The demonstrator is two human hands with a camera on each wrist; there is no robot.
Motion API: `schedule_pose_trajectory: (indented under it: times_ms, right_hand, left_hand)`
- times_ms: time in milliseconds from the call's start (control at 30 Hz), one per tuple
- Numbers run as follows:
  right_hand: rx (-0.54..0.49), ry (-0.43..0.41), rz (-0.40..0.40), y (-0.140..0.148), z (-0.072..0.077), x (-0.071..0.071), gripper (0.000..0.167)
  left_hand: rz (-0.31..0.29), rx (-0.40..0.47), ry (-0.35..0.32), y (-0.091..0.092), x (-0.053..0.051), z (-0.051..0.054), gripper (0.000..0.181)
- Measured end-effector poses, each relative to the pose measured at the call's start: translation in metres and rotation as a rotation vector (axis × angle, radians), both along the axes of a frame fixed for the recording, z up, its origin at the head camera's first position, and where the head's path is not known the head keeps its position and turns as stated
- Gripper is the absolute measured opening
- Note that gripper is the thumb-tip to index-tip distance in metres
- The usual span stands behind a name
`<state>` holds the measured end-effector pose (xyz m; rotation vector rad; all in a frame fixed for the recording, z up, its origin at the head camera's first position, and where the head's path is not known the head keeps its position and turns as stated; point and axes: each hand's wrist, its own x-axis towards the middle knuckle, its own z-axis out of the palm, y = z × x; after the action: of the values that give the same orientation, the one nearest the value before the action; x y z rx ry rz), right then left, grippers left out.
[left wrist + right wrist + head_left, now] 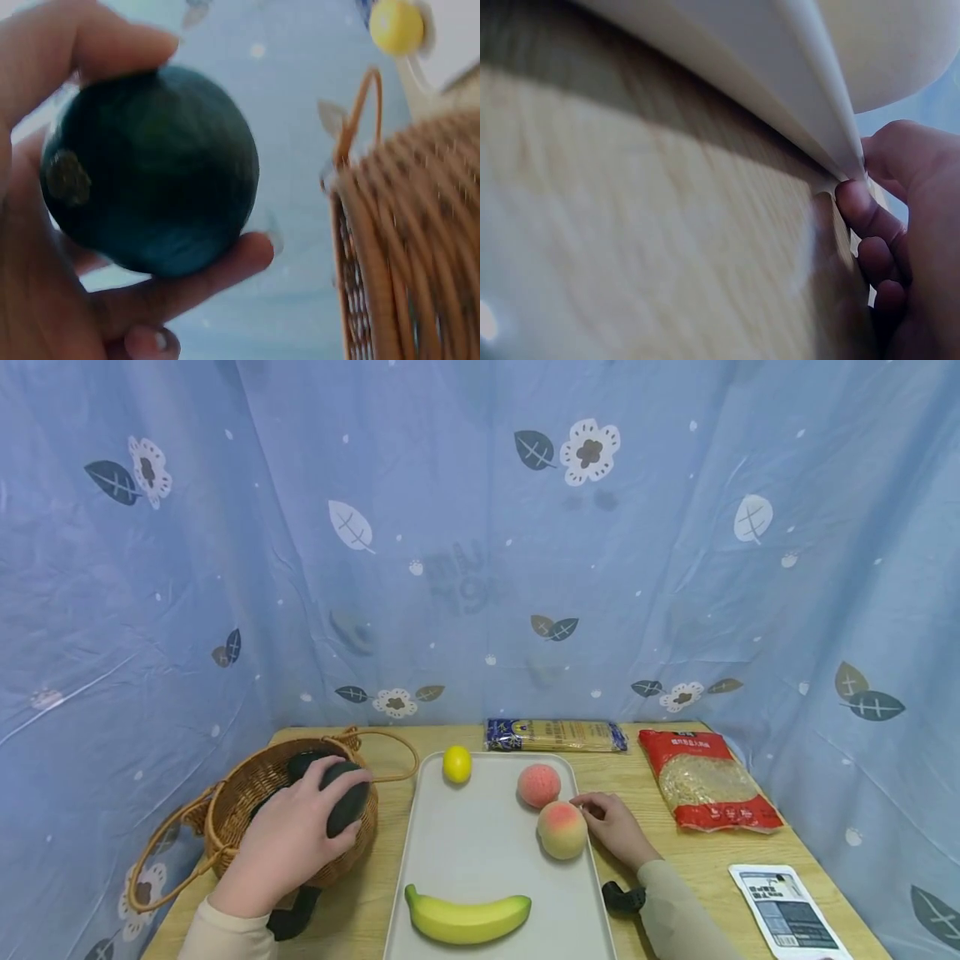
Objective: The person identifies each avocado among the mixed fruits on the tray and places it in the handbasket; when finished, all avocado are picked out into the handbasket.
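My left hand [291, 835] grips a dark green avocado [348, 800] above the near right side of the wicker basket [217, 814]. In the left wrist view the avocado [154, 172] shows its brown stem scar, with thumb and fingers curled round it. More dark fruit [300, 763] lies inside the basket, partly hidden by the hand. At the right edge of the light grey tray [468, 843], my right hand [617, 828] pinches the rim between thumb and fingers. Next to those fingers a yellow-pink peach [562, 831] sits on the tray.
Also on the tray are a pink peach [538, 785], a lemon [457, 765] and a banana [468, 919]. A noodle packet [557, 736] lies behind it. To the right are a red bag [708, 781] and a white packet [787, 910]. The basket's handles stick out sideways.
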<state>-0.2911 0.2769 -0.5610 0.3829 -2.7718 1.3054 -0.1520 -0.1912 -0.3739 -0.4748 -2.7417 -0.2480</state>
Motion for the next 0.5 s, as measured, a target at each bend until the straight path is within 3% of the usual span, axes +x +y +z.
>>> schedule_pose_trajectory:
  times_ms: [267, 500]
  right_hand:
    - [0.003, -0.007, -0.02, -0.001, 0.001, 0.001, 0.021]
    - [0.007, 0.011, -0.012, -0.001, -0.001, 0.002, 0.02]
  left_hand:
    - [0.139, 0.087, -0.056, -0.035, -0.015, -0.014, 0.064]
    - [0.18, 0.102, -0.086, -0.05, -0.024, -0.031, 0.065]
